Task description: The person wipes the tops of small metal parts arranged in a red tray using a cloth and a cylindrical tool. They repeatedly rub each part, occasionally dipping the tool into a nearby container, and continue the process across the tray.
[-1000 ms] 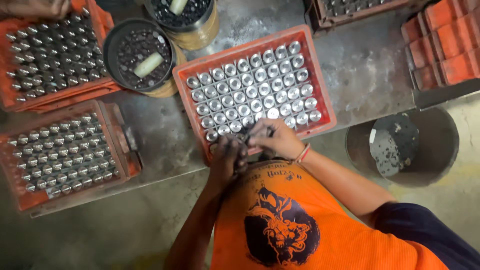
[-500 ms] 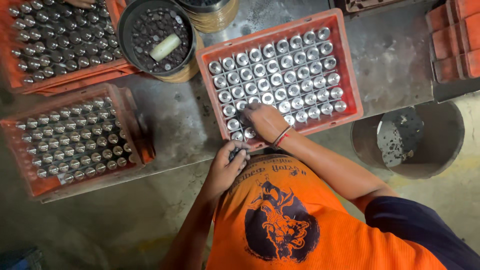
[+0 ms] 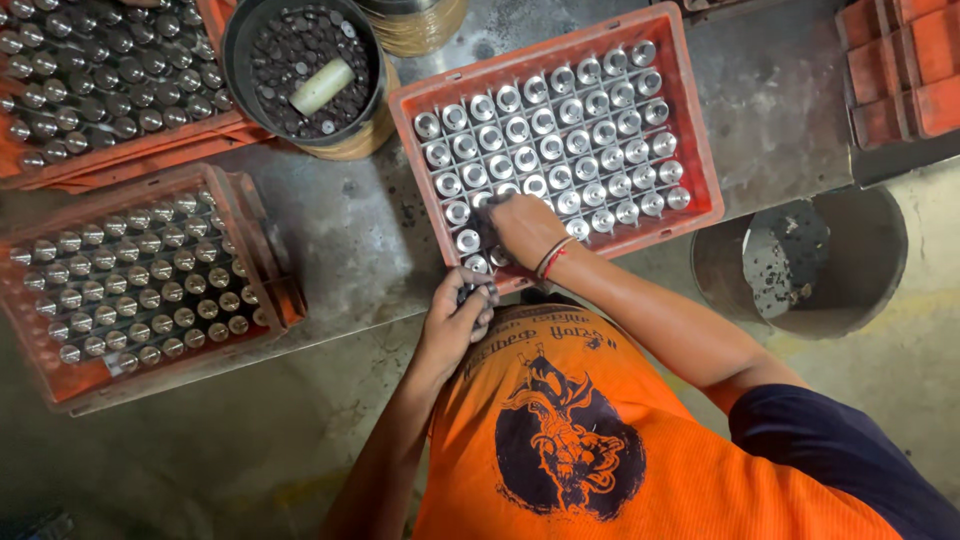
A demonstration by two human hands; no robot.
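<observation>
R hand (image 3: 522, 228): reaching into the near-left corner of the orange tray (image 3: 700, 150), fingers curled down among the metal cylinders (image 3: 560, 130); can't tell if it's gripping one.
L hand (image 3: 458, 318): sitting just off the tray's near edge, fingers closing round a few small metal pieces (image 3: 476, 293).
Cylinders: standing upright in rows, filling most of the tray; near-left slots partly hidden under R hand.
Tray: lying tilted on the steel bench (image 3: 340, 220).
Black bowl (image 3: 300, 70): sitting behind-left of tray, holding dark discs w/ a pale stick on top.
Other trays (image 3: 140, 270): lying to the left, also full of cylinders.
Bucket (image 3: 800, 260): standing on floor, right of bench.
</observation>
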